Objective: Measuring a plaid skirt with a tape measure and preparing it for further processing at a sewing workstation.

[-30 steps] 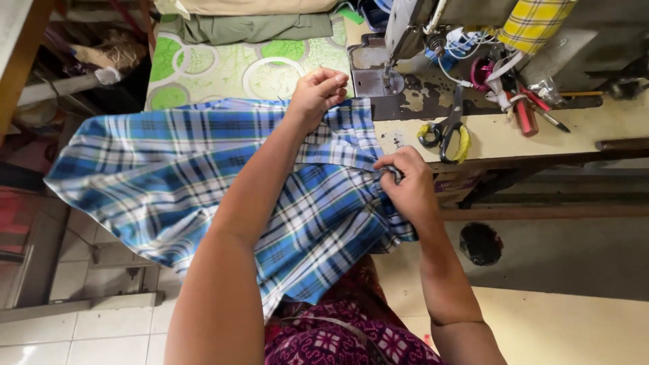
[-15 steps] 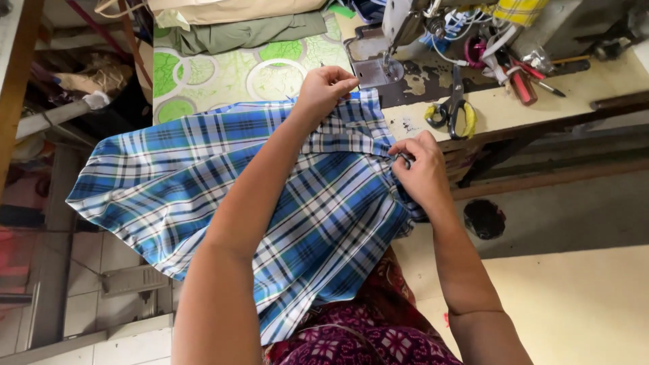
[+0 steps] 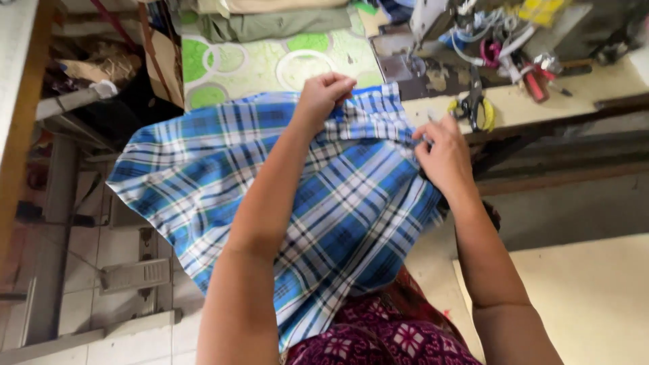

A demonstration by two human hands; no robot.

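Gripping the blue plaid cloth (image 3: 324, 203) at its top edge, my left hand (image 3: 324, 94) and right hand (image 3: 443, 152) are both closing on bunched fabric. It is draping over my lap beside the counter (image 3: 581, 91), not yet under the sewing machine (image 3: 433, 20), so stitching seems still ahead.

A: Where does the cloth (image 3: 270, 196) lie?
B: Across the person's lap, its far edge reaching onto the bench (image 3: 541, 108). The left hand (image 3: 323, 94) grips that far edge; the right hand (image 3: 443, 152) pinches it further right, at the bench's near edge.

A: What is behind the hands?
B: The sewing machine (image 3: 439, 27) stands on the bench, right of the left hand. The scissors (image 3: 475, 108) lie on the bench just beyond the right hand. Folded fabric (image 3: 270, 23) lies at the far side, left of the machine.
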